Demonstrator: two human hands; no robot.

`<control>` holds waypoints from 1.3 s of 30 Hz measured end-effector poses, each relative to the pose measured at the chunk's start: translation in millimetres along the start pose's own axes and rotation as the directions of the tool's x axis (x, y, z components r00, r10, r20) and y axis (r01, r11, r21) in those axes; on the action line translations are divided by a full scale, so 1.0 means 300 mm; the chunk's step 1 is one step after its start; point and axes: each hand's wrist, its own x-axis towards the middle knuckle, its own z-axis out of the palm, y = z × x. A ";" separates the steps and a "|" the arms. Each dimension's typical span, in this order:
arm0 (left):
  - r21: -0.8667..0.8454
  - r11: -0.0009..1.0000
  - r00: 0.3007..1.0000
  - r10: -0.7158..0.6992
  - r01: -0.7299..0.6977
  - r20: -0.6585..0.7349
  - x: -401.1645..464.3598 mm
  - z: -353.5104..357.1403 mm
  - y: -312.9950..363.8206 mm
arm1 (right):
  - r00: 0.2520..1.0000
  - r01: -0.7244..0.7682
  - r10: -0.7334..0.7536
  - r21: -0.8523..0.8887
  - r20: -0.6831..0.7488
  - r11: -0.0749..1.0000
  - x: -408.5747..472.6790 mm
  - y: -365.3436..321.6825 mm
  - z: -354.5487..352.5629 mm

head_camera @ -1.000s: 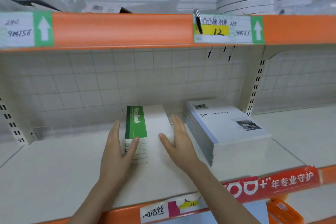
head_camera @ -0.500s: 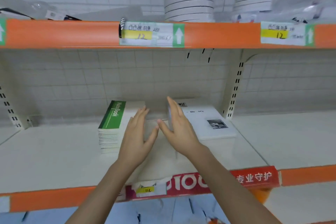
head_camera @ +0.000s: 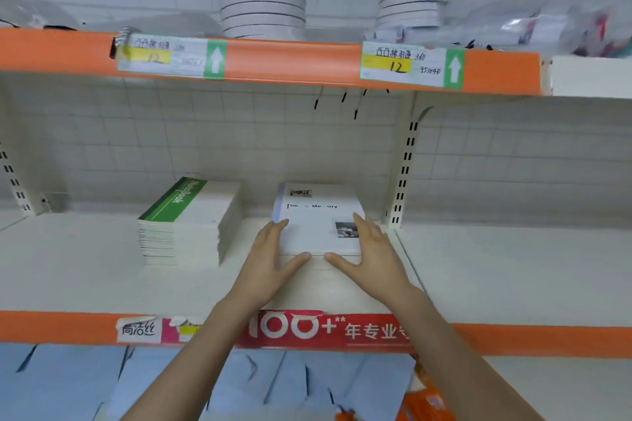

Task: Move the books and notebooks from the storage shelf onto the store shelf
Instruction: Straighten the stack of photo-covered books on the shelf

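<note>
A stack of green-spined notebooks (head_camera: 189, 220) is sitting on the white shelf (head_camera: 75, 267), left of centre. Just beside it to the right, the left hand (head_camera: 270, 261) is pressing flat against the left side of a stack of white-covered books (head_camera: 316, 219), fingers straight and thumb reaching across the near edge. The right hand (head_camera: 374, 255) is mirroring it on the stack's right side, fingers extended, thumb lying along the front. Both thumbs are nearly meeting. A slotted upright (head_camera: 405, 174) is standing just right of the books.
</note>
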 end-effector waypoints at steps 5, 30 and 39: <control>-0.123 0.987 0.992 -0.110 0.103 -0.056 -0.012 0.018 -0.016 | 0.996 -0.042 0.059 0.234 -0.065 0.971 -0.013 0.065 0.020; -0.044 0.983 0.954 -0.184 0.178 -0.236 -0.015 0.076 -0.085 | 0.988 -0.133 0.152 0.567 0.013 0.813 -0.014 0.144 0.100; -0.066 0.983 0.956 -0.184 0.173 -0.229 -0.023 0.084 -0.075 | 0.983 -0.134 0.182 0.610 -0.017 0.781 -0.018 0.150 0.094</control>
